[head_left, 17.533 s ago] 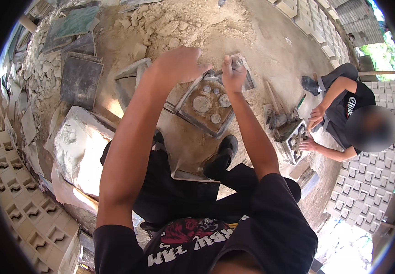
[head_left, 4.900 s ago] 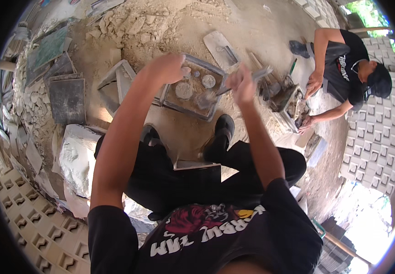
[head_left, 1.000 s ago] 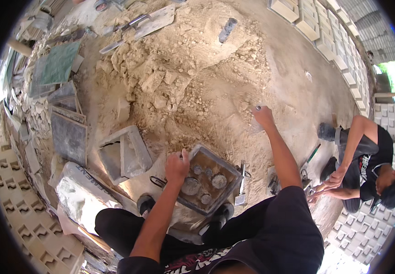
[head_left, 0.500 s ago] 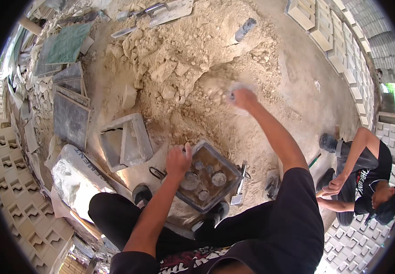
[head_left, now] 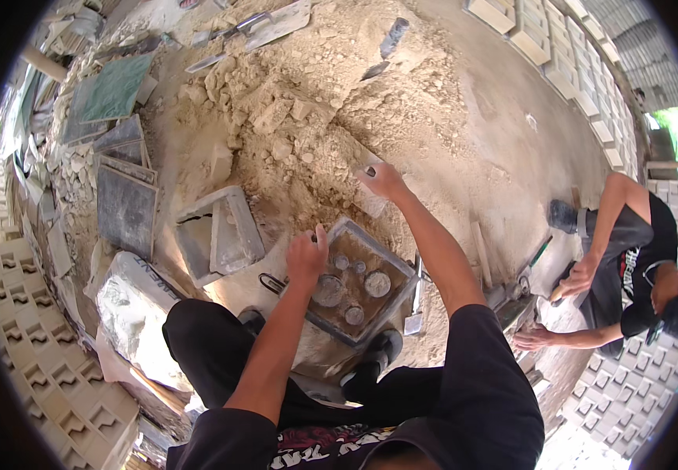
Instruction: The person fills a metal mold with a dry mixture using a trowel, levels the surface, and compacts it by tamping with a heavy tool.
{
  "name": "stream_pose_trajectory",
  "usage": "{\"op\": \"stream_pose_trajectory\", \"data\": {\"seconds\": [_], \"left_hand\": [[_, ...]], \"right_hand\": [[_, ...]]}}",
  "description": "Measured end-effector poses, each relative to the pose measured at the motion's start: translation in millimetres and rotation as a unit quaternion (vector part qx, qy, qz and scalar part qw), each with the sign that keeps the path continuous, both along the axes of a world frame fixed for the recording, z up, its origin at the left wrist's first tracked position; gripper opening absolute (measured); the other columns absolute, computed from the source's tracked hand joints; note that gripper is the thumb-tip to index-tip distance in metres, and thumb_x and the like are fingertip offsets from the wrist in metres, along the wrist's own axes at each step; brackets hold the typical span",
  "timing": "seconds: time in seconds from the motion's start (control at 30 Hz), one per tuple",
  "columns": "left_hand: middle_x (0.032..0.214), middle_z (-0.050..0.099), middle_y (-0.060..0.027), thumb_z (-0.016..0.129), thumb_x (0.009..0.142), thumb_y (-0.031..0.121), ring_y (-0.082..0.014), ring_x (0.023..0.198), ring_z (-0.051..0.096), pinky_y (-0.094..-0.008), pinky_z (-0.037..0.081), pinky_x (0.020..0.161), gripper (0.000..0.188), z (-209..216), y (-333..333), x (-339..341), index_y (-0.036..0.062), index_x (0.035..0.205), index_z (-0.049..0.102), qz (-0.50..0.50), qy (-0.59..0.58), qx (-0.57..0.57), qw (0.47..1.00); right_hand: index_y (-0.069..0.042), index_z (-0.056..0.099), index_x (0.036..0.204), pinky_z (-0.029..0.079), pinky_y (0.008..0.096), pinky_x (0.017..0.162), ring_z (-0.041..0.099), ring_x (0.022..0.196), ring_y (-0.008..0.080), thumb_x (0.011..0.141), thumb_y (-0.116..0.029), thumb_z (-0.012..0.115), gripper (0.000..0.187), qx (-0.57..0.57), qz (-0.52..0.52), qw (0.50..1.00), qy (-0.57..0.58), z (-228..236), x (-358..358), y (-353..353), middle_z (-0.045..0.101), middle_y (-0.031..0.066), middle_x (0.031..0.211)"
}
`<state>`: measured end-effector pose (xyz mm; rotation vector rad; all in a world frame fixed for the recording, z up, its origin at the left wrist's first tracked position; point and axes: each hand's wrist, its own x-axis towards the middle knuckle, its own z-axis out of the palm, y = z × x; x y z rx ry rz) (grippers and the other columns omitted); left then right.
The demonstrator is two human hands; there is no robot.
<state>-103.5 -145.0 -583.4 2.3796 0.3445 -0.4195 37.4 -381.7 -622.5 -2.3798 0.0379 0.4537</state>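
My right hand (head_left: 384,182) is closed round the handle of a flat trowel (head_left: 373,205), its pale blade at the near edge of the sandy pile (head_left: 308,117). My left hand (head_left: 306,257) is closed above the left corner of a square metal mould (head_left: 396,315). A small dark bit shows at its fingers, but I cannot make out what it holds. Several round discs, among them a large pale one (head_left: 377,283), sit on the brownish floor inside the mould. The mould stands between my feet, with a metal loop handle (head_left: 271,283) at its left side.
At right a co-worker's hand (head_left: 583,274) grips a tool. Another trowel (head_left: 280,23) lies on the pile's far side, near a dark cylinder (head_left: 394,37). An empty frame (head_left: 233,235), dark plates (head_left: 126,207) and a white sack (head_left: 131,298) are at left; pale blocks (head_left: 531,39) line the far right.
My right hand has drawn the trowel left and nearer, toward the mould. My left hand stays near the mould's corner. The co-worker's hands have come lower and further apart.
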Motion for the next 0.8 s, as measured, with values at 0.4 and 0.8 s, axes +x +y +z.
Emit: {"op": "stream_pose_trajectory", "data": {"seconds": [0.4,0.8], "left_hand": [[0.096,0.067,-0.0237,0.041,0.095,0.052,-0.0424,0.093,0.063,-0.0521,0.047,0.085,0.059,-1,1,-5,-0.0009,0.092,0.068,0.009,0.01,-0.012,1.0],[0.101,0.065,-0.0256,0.036,0.1,0.044,-0.0451,0.098,0.061,-0.0509,0.046,0.088,0.055,-17,10,-12,-0.0015,0.107,0.064,-0.002,-0.137,-0.14,0.981]], "right_hand": [[0.003,0.064,0.082,0.046,0.0384,0.061,0.057,0.06,0.0263,0.081,-0.05,0.064,0.053,-0.111,-0.045,0.992,-0.035,112,-78,-39,0.06,0.0169,0.063],[-0.002,0.068,0.083,0.047,0.0423,0.061,0.059,0.061,0.0332,0.08,-0.049,0.06,0.048,-0.161,0.008,0.987,-0.011,182,-252,-37,0.062,0.0201,0.068]]}}
